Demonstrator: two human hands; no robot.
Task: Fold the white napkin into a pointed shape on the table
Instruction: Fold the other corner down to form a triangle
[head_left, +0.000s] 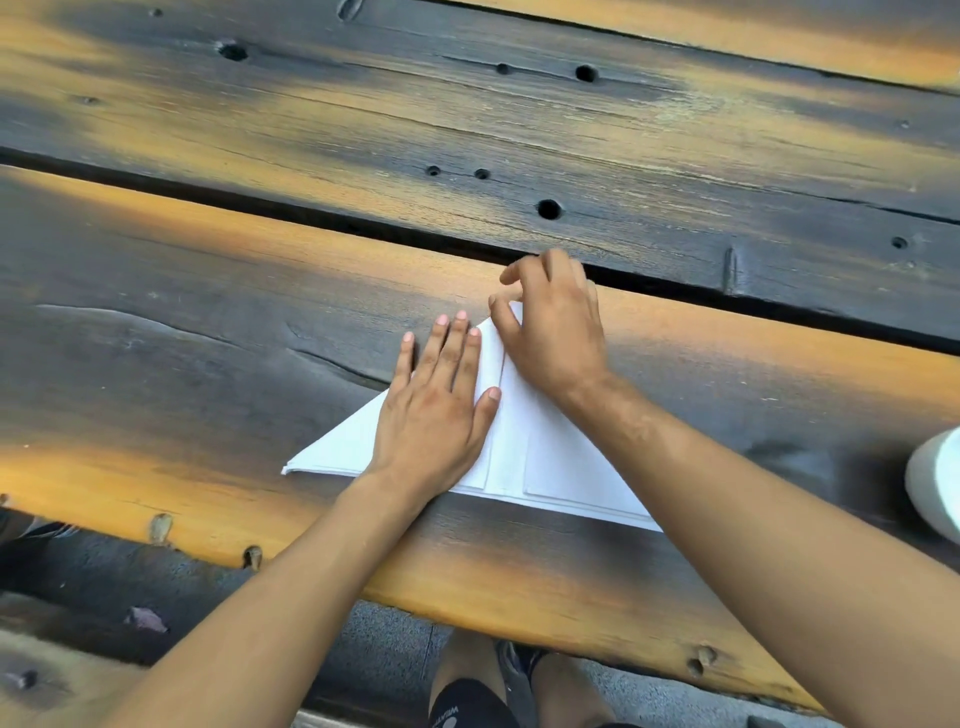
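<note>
The white napkin (550, 457) lies folded into a triangle on the dark wooden table (208, 322), its point aimed away from me. My left hand (441, 400) lies flat on the left half, fingers straight and pressing it down. At the top point, my right hand (556, 322) pinches the napkin's tip with curled fingers. A vertical crease runs down the middle between my hands.
A wide gap (311, 218) runs between the planks just beyond the napkin's tip. Something white and rounded (937, 483) sits at the right edge. The table's near edge (467, 597) is close below the napkin, with my legs under it.
</note>
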